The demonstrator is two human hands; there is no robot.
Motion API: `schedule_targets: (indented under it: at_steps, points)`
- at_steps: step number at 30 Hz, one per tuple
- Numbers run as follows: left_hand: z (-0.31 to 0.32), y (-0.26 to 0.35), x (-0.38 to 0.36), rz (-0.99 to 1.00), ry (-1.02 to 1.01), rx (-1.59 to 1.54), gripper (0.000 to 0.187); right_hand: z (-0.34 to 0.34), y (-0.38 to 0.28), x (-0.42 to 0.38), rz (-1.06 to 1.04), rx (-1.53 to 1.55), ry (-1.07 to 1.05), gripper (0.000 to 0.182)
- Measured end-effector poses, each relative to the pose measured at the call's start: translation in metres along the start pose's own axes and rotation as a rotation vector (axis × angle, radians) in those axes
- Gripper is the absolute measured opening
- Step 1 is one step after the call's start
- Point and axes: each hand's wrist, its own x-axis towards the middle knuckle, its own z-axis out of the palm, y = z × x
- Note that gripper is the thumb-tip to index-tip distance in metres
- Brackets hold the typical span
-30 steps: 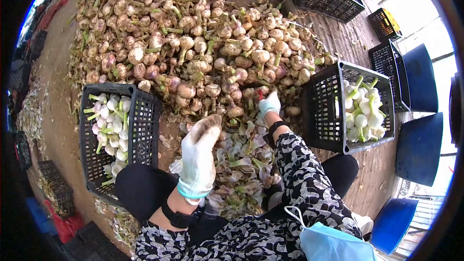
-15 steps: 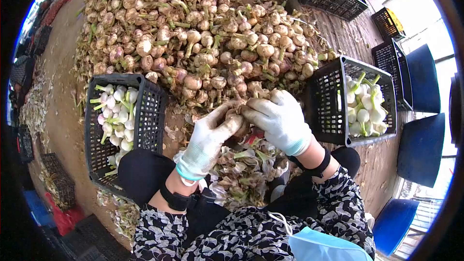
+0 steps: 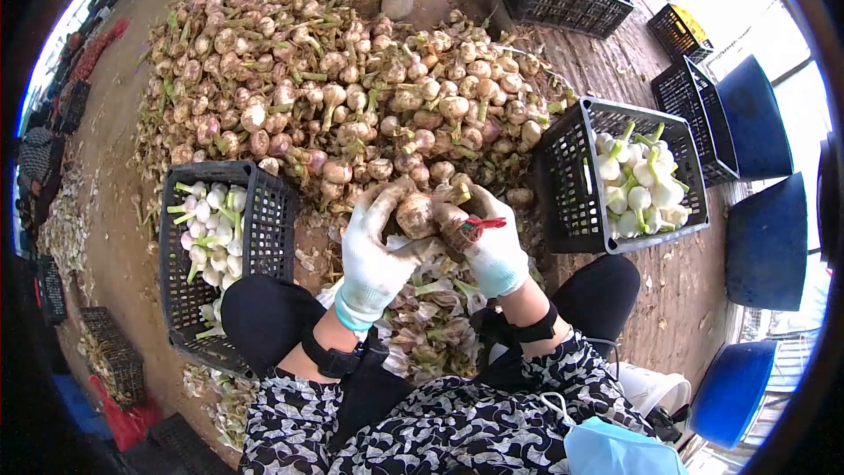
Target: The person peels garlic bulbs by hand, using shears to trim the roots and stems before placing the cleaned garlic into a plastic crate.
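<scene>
A dirt-brown garlic bulb (image 3: 416,215) is between my two white-gloved hands, above the peelings. My left hand (image 3: 376,242) is closed around the bulb's left side, its glove fingertips stained brown. My right hand (image 3: 486,246) is closed at the bulb's right side, by the stem end; its exact grip is partly hidden. A brown wrap with a red tie (image 3: 479,226) sits on the right thumb. Just beyond my hands lies a large heap of unpeeled garlic (image 3: 352,105). Loose garlic skins (image 3: 431,321) lie below, between my knees.
A black crate (image 3: 272,229) with cleaned white garlic stands at left, another crate (image 3: 563,193) of it at right. More black crates (image 3: 563,0) and blue tubs (image 3: 765,242) line the right side. Another person's shoe (image 3: 398,2) shows behind the heap.
My hands have drawn back slightly toward me and tilted, bringing the garlic bulb and the right thumb's red tie into clear view. The view has shifted, showing more of the other person's legs.
</scene>
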Motion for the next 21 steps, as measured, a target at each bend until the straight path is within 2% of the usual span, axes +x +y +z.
schedule_targets:
  at_steps: [2,4,7,9,10,11,12,13,14,16,19,21]
  points:
    - [-0.002,0.003,0.0,0.007,-0.01,-0.024,0.061,-0.008,-0.001,0.0,0.019,-0.032,-0.069,0.038]
    - [-0.004,0.004,0.001,0.066,-0.036,0.098,0.06,-0.013,-0.001,0.002,0.027,-0.013,-0.079,0.04]
    - [-0.005,0.007,0.0,0.084,-0.044,0.046,0.061,-0.018,-0.004,0.001,0.014,-0.149,-0.183,0.043]
    - [-0.006,0.006,0.002,0.078,-0.057,0.02,0.061,-0.021,0.005,0.001,0.012,0.049,-0.236,0.043]
    - [-0.007,0.006,0.002,0.074,-0.068,-0.006,0.062,-0.021,0.006,-0.001,0.016,0.05,-0.236,0.043]
    - [-0.006,0.004,0.0,0.008,-0.073,-0.131,0.063,-0.019,0.006,-0.003,0.071,0.133,-0.233,0.043]
    - [-0.006,0.005,0.001,0.005,-0.074,-0.129,0.063,-0.017,0.004,-0.005,0.125,0.218,-0.23,0.043]
    - [-0.007,0.007,0.003,0.025,-0.07,-0.063,0.063,-0.012,-0.006,-0.006,0.196,0.028,-0.201,0.045]
    - [-0.007,0.01,0.005,0.046,-0.067,0.001,0.063,-0.011,-0.003,-0.007,0.196,0.03,-0.199,0.045]
    - [-0.007,0.012,0.005,-0.022,-0.086,-0.044,0.07,-0.01,0.004,-0.009,0.196,0.348,-0.176,0.049]
    - [-0.005,0.007,0.003,0.032,-0.09,-0.088,0.07,-0.009,0.004,-0.013,0.209,0.497,-0.183,0.051]
    - [-0.002,0.006,0.0,-0.149,-0.024,-0.274,0.067,-0.008,0.008,-0.018,0.141,0.621,-0.248,0.052]
